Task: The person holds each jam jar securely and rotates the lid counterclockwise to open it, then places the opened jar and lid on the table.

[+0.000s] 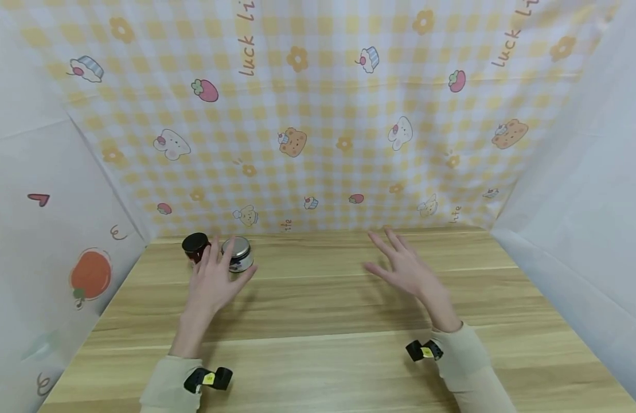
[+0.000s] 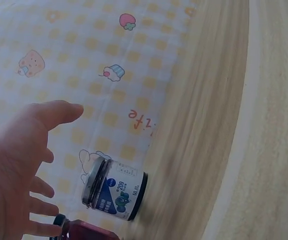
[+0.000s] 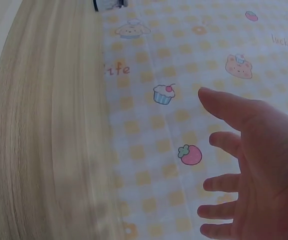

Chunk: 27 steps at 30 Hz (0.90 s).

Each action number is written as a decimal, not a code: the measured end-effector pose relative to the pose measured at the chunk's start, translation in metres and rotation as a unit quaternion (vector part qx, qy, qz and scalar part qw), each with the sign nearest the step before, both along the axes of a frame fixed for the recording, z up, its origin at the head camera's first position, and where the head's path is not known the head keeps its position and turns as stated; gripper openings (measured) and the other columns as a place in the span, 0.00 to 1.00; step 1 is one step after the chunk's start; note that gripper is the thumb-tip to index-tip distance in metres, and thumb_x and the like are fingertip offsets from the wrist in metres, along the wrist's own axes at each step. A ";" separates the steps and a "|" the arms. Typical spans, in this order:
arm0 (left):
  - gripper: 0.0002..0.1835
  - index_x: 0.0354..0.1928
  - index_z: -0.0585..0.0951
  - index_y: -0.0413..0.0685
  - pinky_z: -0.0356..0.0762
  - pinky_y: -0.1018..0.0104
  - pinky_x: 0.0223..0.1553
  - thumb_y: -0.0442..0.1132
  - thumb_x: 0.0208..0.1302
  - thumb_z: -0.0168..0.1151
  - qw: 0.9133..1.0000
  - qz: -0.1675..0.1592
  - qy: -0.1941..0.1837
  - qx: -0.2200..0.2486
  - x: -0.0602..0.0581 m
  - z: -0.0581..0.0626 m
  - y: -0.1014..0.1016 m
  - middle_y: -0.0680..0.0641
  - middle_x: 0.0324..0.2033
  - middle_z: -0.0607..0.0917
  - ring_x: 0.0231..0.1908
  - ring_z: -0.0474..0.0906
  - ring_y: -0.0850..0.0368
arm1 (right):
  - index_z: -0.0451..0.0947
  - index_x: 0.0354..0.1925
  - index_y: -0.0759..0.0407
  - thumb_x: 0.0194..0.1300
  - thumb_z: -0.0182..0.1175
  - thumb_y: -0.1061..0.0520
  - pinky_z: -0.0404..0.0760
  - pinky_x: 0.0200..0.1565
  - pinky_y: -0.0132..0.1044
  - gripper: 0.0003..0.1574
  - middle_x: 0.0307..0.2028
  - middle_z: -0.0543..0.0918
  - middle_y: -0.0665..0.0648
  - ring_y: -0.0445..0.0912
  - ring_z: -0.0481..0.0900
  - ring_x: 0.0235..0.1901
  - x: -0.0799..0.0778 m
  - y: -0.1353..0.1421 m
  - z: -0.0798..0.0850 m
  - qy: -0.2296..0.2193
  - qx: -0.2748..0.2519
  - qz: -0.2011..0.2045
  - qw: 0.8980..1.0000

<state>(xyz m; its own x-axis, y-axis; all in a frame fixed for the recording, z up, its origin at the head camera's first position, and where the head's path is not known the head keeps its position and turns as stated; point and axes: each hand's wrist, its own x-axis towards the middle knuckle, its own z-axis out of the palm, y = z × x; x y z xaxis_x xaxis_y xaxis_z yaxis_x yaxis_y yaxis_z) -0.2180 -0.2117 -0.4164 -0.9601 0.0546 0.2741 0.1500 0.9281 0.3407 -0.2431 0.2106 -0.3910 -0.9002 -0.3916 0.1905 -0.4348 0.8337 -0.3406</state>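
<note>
At the back left of the wooden table stand two jars side by side. One jar (image 1: 240,261) has a silver lid and a white label with blue print and a berry picture; the left wrist view shows this labelled jar (image 2: 120,191) beyond the fingers. The other, a dark red jar (image 1: 195,246) with a black lid, is partly behind my left hand (image 1: 213,285). That hand hovers in front of both with fingers spread and holds nothing. My right hand (image 1: 404,269) is held over the right half of the table, fingers apart, with nothing in it.
A yellow checked cloth (image 1: 323,115) with cartoon prints hangs along the table's back edge. White sheets close off the left side (image 1: 34,172) and the right side (image 1: 586,218). The wooden tabletop (image 1: 307,367) stretches between the forearms. Each wrist carries a small black camera.
</note>
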 end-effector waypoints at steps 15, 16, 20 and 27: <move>0.51 0.80 0.49 0.44 0.58 0.21 0.58 0.67 0.68 0.56 0.998 -0.002 -0.025 0.051 -0.002 -0.005 -0.005 0.24 0.73 0.55 0.68 0.56 0.21 | 0.52 0.80 0.46 0.71 0.54 0.30 0.57 0.63 0.74 0.49 0.77 0.49 0.69 0.72 0.51 0.73 -0.009 -0.029 -0.002 -0.015 -0.032 0.026 0.999; 0.52 0.80 0.49 0.43 0.59 0.21 0.57 0.66 0.68 0.57 0.998 -0.003 -0.026 0.059 -0.002 -0.005 -0.005 0.24 0.73 0.55 0.68 0.56 0.21 | 0.52 0.80 0.46 0.71 0.54 0.30 0.57 0.63 0.73 0.49 0.77 0.49 0.69 0.71 0.52 0.73 -0.010 -0.032 -0.002 -0.016 -0.034 0.027 0.999; 0.54 0.79 0.49 0.39 0.60 0.22 0.58 0.65 0.66 0.60 0.996 -0.004 -0.030 0.080 -0.004 -0.007 -0.007 0.25 0.73 0.55 0.68 0.57 0.22 | 0.53 0.80 0.44 0.70 0.55 0.30 0.58 0.64 0.72 0.49 0.77 0.52 0.69 0.71 0.55 0.72 -0.014 -0.042 -0.005 -0.021 -0.039 0.033 0.998; 0.55 0.79 0.47 0.35 0.60 0.23 0.58 0.62 0.66 0.62 0.995 -0.005 -0.028 0.095 -0.007 -0.010 -0.008 0.23 0.72 0.55 0.68 0.56 0.21 | 0.54 0.79 0.46 0.71 0.55 0.30 0.62 0.64 0.70 0.49 0.75 0.57 0.68 0.69 0.58 0.71 -0.019 -0.057 -0.008 -0.022 -0.047 0.048 0.998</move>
